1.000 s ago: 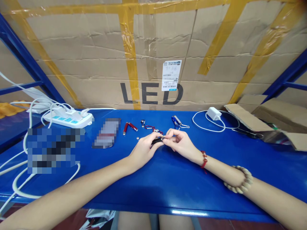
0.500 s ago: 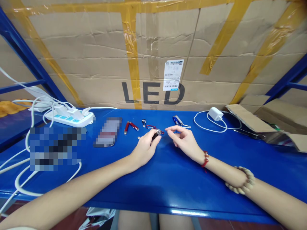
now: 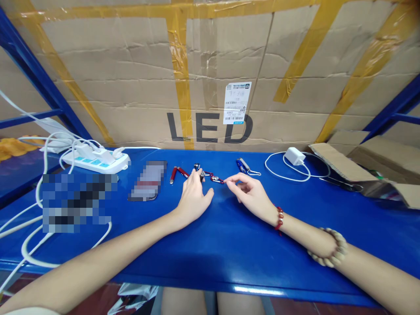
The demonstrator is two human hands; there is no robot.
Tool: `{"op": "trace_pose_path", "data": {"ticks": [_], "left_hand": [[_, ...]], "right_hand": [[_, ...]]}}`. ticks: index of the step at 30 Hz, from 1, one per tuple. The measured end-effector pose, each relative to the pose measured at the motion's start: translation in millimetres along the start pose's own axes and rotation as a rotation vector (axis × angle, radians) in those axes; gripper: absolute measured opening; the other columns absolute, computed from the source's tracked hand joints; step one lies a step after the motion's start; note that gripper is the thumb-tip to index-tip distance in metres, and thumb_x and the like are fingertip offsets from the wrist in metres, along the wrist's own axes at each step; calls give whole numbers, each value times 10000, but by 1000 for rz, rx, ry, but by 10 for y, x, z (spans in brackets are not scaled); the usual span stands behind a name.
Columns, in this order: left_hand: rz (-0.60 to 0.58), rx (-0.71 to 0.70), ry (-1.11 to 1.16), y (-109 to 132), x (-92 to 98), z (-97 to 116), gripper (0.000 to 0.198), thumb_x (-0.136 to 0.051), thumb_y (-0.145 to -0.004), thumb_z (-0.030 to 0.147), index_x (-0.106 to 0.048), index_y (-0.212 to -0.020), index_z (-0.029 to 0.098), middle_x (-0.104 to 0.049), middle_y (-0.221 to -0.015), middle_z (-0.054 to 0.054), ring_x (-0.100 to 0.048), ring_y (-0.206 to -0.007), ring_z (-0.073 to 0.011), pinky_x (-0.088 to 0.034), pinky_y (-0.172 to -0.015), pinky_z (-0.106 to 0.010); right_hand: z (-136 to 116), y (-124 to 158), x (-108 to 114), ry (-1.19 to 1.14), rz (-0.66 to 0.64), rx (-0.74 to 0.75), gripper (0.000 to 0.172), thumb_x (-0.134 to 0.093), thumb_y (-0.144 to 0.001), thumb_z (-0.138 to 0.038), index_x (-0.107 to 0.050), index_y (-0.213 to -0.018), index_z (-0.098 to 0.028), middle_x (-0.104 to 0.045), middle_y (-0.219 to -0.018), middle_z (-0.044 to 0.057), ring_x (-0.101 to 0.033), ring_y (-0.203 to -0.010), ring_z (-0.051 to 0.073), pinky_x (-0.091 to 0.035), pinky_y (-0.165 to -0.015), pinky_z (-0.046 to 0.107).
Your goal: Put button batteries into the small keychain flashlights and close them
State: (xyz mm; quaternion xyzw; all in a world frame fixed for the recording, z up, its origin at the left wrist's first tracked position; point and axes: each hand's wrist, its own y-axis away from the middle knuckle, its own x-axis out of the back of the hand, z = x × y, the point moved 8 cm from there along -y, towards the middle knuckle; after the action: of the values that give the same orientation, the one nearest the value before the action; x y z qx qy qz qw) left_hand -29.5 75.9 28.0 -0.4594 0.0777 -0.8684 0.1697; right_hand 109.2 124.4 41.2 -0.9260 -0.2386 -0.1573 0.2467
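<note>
My left hand reaches over small parts in the middle of the blue table, its thumb spread away from the fingers. A short dark cylinder with a metallic end lies against its index finger, not gripped by the thumb. My right hand has thumb and index finger drawn together in a pinch; anything between them is too small to make out. Its fingertips come close to a red carabiner clip; contact is unclear. Beyond the left hand are red tubes and a small black-and-silver piece.
A phone and a white power strip with tangled cables are on the left. Blue and silver tubes with a clip lie behind my right hand. A white charger, its cable and an open carton are at right.
My left hand has moved left and away from me, and its thumb has come off the dark cylinder. The right hand has shifted slightly left and stays pinched.
</note>
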Motion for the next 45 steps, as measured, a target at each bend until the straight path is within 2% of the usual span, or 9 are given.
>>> {"op": "trace_pose_path", "data": {"ticks": [10, 16, 20, 23, 25, 29, 32, 39, 45], "left_hand": [[43, -8, -76, -76, 54, -80, 497, -490, -745, 274, -331, -1194, 133, -522, -1144, -157, -353, -1243, -327, -300, -985, -495], [-11, -14, -174, -126, 38, -110, 216, -460, -768, 259, -436, -956, 157, -539, -1095, -138, -296, -1282, -319, -286, -994, -486], [-1, -41, -219, -126, 60, -76, 158, -469, -761, 258, -427, -891, 179, -543, -1055, -119, -355, -1229, -311, -304, -975, -475], [9, -45, -244, -125, 70, -62, 139, -473, -758, 262, -432, -861, 178, -546, -972, -101, -470, -1071, -290, -357, -914, -449], [10, -36, -241, -125, 67, -68, 156, -475, -756, 262, -442, -878, 171, -549, -951, -97, -493, -1005, -278, -373, -886, -436], [26, -53, -230, -127, 59, -75, 320, -481, -758, 243, -422, -1057, 146, -513, -1138, -146, -401, -1162, -299, -310, -954, -453], [10, -63, -221, -132, 46, -81, 305, -471, -770, 254, -430, -1056, 155, -517, -1140, -136, -362, -1206, -301, -281, -974, -460], [3, -54, -285, -139, 57, -73, 124, -451, -793, 277, -448, -845, 165, -535, -923, -96, -479, -938, -271, -371, -834, -413], [6, -91, -302, -122, 49, -48, 78, -437, -816, 249, -426, -826, 172, -533, -897, -86, -455, -932, -263, -357, -820, -393]], "right_hand": [[0, 6, -19, -7, -10, 0, 253, -551, -796, -401, -638, -816, -164, -595, -740, 29, -453, -449, 63, -372, -404, 202], [8, 6, -26, -1, -19, 0, 234, -546, -804, -380, -634, -823, -163, -589, -754, 30, -455, -455, 61, -372, -402, 198], [-1, 3, -21, -10, -8, 9, 239, -553, -797, -393, -632, -800, -168, -593, -731, 26, -453, -447, 63, -369, -395, 199], [-5, -1, -24, -14, -8, 7, 244, -555, -795, -398, -633, -799, -167, -590, -708, 23, -451, -441, 64, -367, -391, 198], [-8, -1, -25, -13, -10, 8, 240, -554, -797, -393, -633, -802, -166, -589, -712, 24, -449, -443, 63, -367, -391, 196], [0, 1, -26, -13, -15, 7, 233, -552, -799, -385, -633, -810, -168, -590, -734, 26, -450, -445, 62, -369, -396, 198], [10, 4, -32, -9, -20, 4, 231, -551, -800, -383, -633, -818, -168, -588, -727, 23, -450, -443, 63, -367, -398, 202], [14, 0, -34, 2, -24, -3, 228, -546, -802, -379, -630, -818, -167, -586, -734, 25, -454, -439, 63, -368, -404, 209], [4, 4, -32, 4, -21, -1, 231, -547, -801, -376, -632, -812, -162, -585, -724, 22, -454, -436, 61, -368, -406, 206]]}}
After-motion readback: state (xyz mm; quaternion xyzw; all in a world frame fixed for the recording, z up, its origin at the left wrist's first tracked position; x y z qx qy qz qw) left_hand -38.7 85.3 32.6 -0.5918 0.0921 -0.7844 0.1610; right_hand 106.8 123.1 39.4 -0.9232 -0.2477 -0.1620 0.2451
